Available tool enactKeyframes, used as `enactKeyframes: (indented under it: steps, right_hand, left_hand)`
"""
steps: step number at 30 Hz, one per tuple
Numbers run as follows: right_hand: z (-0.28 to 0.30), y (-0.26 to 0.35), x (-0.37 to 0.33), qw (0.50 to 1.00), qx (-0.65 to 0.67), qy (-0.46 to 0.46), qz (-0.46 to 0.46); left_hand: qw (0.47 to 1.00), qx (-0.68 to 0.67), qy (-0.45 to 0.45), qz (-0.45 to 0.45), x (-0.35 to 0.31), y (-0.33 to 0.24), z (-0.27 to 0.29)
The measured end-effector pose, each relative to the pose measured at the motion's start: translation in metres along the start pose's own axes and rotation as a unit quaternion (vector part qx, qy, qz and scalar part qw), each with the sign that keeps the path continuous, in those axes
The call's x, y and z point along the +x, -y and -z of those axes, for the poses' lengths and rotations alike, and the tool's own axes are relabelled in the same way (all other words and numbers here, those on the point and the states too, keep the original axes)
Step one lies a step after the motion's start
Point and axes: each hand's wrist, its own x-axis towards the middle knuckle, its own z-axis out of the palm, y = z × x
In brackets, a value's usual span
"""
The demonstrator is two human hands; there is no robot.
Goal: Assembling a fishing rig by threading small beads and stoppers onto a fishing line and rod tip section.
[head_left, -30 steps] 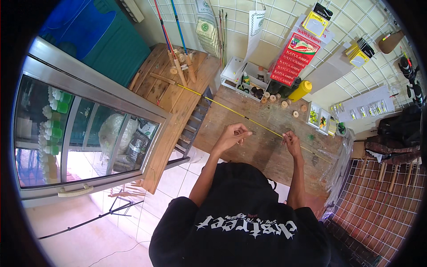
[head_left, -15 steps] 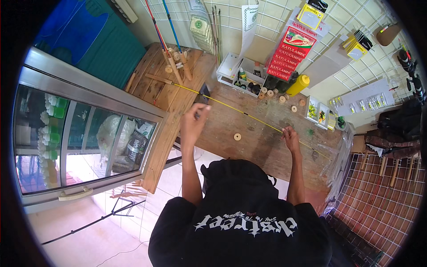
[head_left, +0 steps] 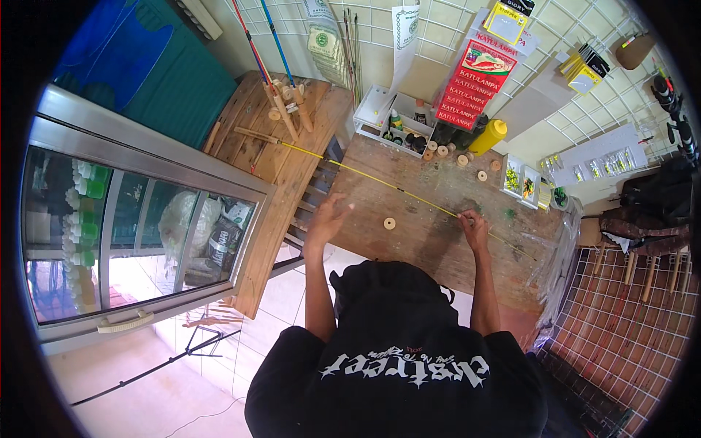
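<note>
Honestly, with the right hand (head_left: 473, 225) pinching that skinny yellow rod (head_left: 394, 187) slanting across the table (head_left: 416, 235) toward its right edge, I'd go easy on pressure and use the open left hand (head_left: 327, 222) by the near-left corner to steady it.

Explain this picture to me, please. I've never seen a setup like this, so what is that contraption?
There's no machine here, just a person's two bare hands, seen from above by a wide fisheye camera worn on the head. That lens makes straight edges bend near the rim. The right hand pinches a thin yellow rod. The left hand is open, apart from the rod, and looks empty. On the wooden workbench lies a small wooden disc with a hole. Toward the back are a white compartment tray and a yellow bottle.
</note>
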Motion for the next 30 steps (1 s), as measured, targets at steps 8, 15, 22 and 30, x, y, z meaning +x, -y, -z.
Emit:
enactKeyframes:
  steps: [8,15,22,30]
  right_hand:
    - [0.022,0.076,-0.013,0.99,-0.057,-0.048,-0.117]
    - [0.022,0.107,-0.043,0.988,0.096,-0.053,-0.113]
    - [0.025,0.102,-0.058,0.933,0.292,0.031,-0.208]
    - [0.018,0.095,-0.054,0.898,0.381,0.061,-0.213]
  left_hand:
    - [0.964,-0.145,0.216,-0.051,-0.01,-0.052,-0.067]
    - [0.919,-0.228,0.292,-0.136,-0.021,-0.098,-0.155]
    - [0.902,-0.222,0.364,-0.067,-0.007,-0.1,-0.171]
    - [0.928,-0.21,0.293,-0.092,-0.006,-0.099,-0.183]
